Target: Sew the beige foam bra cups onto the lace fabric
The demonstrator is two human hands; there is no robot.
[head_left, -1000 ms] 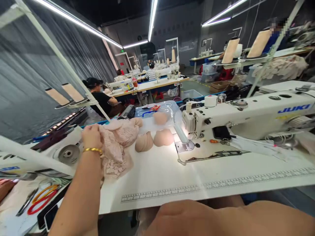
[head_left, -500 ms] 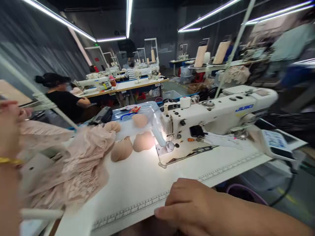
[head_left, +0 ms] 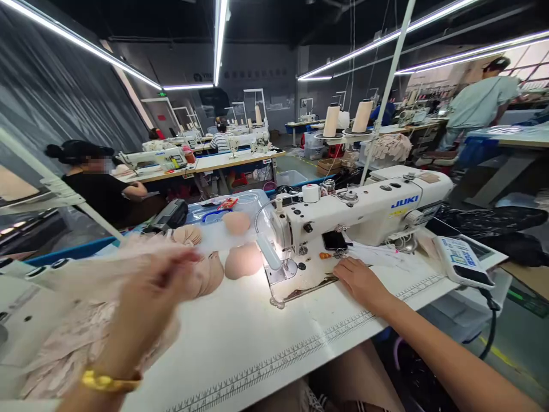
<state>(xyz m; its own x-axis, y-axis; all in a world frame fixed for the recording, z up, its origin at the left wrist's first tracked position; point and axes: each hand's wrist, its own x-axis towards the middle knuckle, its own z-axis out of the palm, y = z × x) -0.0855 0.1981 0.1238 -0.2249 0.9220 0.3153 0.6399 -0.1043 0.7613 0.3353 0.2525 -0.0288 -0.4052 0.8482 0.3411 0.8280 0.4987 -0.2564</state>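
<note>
My left hand (head_left: 152,297), with a gold bangle on the wrist, is smeared by motion above a heap of pale pink lace fabric (head_left: 81,337) at the left of the white sewing table (head_left: 266,337); blurred pink fabric trails from it. My right hand (head_left: 358,280) rests on the bed of the white JUKI sewing machine (head_left: 364,214), fingers lying flat by the needle plate, holding nothing. Beige bra cups (head_left: 243,260) sit just left of the lit needle area, with more cups (head_left: 237,222) behind them.
A control panel (head_left: 461,260) sits at the table's right end. A clear plastic tray (head_left: 240,200) with small items lies behind the cups. Thread cones (head_left: 362,116) stand on a rack. A seated person in black (head_left: 100,186) works left; another person (head_left: 482,103) stands far right.
The view has swung right. My right hand moved from the table's front edge up onto the machine bed. My left hand swept toward the middle with pink fabric.
</note>
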